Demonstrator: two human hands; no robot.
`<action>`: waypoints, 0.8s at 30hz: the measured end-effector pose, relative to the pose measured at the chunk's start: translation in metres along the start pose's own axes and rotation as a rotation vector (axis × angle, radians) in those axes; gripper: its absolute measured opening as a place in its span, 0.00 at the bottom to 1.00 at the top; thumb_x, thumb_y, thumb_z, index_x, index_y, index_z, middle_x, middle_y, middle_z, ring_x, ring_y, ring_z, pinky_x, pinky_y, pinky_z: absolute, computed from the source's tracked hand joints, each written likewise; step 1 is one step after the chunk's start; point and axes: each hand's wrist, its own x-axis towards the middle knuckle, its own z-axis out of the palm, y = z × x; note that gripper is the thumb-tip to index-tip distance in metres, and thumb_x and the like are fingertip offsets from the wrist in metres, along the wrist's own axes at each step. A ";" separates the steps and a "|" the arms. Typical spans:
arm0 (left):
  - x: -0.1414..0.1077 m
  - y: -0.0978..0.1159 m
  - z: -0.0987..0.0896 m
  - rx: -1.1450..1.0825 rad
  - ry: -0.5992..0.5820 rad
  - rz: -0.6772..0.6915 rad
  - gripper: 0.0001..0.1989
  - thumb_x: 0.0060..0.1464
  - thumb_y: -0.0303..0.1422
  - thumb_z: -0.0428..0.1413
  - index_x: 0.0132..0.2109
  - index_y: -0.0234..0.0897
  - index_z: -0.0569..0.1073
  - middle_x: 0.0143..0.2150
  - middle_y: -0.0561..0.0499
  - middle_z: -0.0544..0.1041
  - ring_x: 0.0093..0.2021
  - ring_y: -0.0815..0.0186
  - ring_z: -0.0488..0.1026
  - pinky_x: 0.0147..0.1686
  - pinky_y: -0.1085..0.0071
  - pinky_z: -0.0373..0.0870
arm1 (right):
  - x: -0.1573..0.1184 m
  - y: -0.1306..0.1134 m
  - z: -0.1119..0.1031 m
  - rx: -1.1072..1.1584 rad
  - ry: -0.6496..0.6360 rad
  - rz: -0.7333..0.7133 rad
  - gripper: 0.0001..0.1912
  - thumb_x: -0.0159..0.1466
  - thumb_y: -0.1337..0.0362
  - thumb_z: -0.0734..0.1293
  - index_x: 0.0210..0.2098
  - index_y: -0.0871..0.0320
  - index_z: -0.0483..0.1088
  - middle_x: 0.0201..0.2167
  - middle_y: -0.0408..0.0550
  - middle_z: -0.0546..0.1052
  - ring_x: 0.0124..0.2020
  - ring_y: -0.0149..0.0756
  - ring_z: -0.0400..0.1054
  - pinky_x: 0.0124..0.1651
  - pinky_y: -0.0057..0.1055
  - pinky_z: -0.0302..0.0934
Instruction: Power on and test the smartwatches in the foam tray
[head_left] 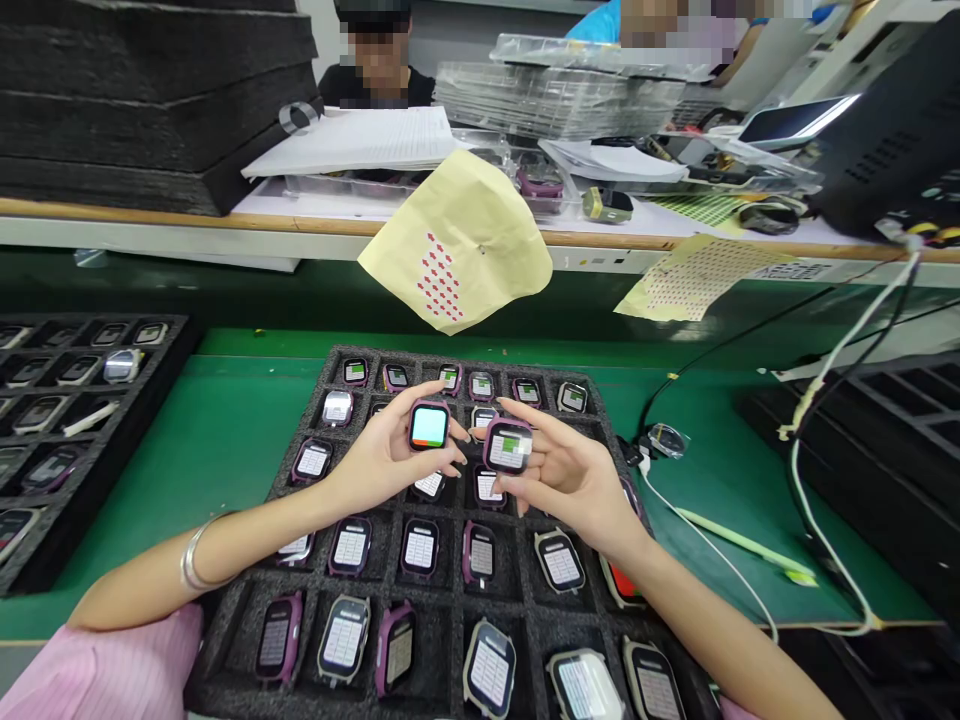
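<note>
One lit watch [430, 426] sits in the left hand [397, 445].

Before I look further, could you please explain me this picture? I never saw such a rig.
There is no robot here, only a person's two bare hands. The single picture comes from a camera on that person's head, looking forward and down. The left hand holds a watch with a lit blue and orange screen. The right hand holds a purple-framed watch. Below, on the green table, a black foam tray holds more watches in compartments. Another tray is at left. Papers lie on the shelf behind.
</note>
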 end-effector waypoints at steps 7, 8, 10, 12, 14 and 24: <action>0.013 -0.011 -0.011 0.104 -0.071 -0.016 0.37 0.55 0.30 0.59 0.65 0.46 0.48 0.46 0.49 0.69 0.42 0.61 0.77 0.43 0.62 0.76 | -0.009 -0.002 -0.052 -0.461 0.195 -0.026 0.30 0.58 0.60 0.74 0.58 0.54 0.65 0.43 0.53 0.77 0.31 0.38 0.74 0.31 0.33 0.70; 0.019 -0.014 -0.015 0.179 -0.077 -0.015 0.36 0.56 0.31 0.58 0.65 0.45 0.47 0.45 0.49 0.69 0.42 0.61 0.77 0.42 0.62 0.76 | -0.009 -0.001 -0.065 -0.603 0.233 -0.020 0.28 0.58 0.58 0.74 0.56 0.55 0.67 0.40 0.51 0.76 0.28 0.36 0.72 0.31 0.33 0.69; 0.033 -0.018 -0.025 0.432 -0.080 0.005 0.32 0.56 0.31 0.56 0.63 0.42 0.50 0.41 0.50 0.70 0.38 0.61 0.77 0.39 0.63 0.76 | -0.009 0.004 -0.090 -0.873 0.262 0.015 0.27 0.58 0.53 0.72 0.54 0.57 0.69 0.34 0.48 0.74 0.22 0.32 0.65 0.28 0.34 0.66; 0.046 -0.023 -0.033 0.765 -0.078 0.042 0.26 0.55 0.32 0.57 0.59 0.37 0.58 0.33 0.53 0.70 0.32 0.61 0.75 0.36 0.63 0.74 | -0.008 0.013 -0.113 -1.046 0.227 0.017 0.26 0.59 0.50 0.70 0.51 0.59 0.70 0.34 0.50 0.73 0.26 0.37 0.66 0.30 0.36 0.65; 0.056 -0.029 -0.040 1.019 -0.097 0.089 0.22 0.54 0.32 0.58 0.55 0.36 0.63 0.31 0.54 0.69 0.31 0.61 0.74 0.36 0.63 0.73 | -0.010 0.020 -0.129 -1.125 0.134 0.001 0.24 0.61 0.50 0.68 0.51 0.59 0.71 0.40 0.53 0.73 0.36 0.44 0.69 0.38 0.40 0.66; 0.042 -0.035 -0.031 1.847 -0.247 0.224 0.16 0.58 0.35 0.54 0.50 0.30 0.71 0.57 0.36 0.66 0.49 0.46 0.67 0.45 0.52 0.70 | -0.014 -0.009 -0.123 -1.452 -0.138 -0.036 0.24 0.63 0.63 0.69 0.57 0.62 0.67 0.50 0.59 0.69 0.52 0.51 0.63 0.54 0.46 0.60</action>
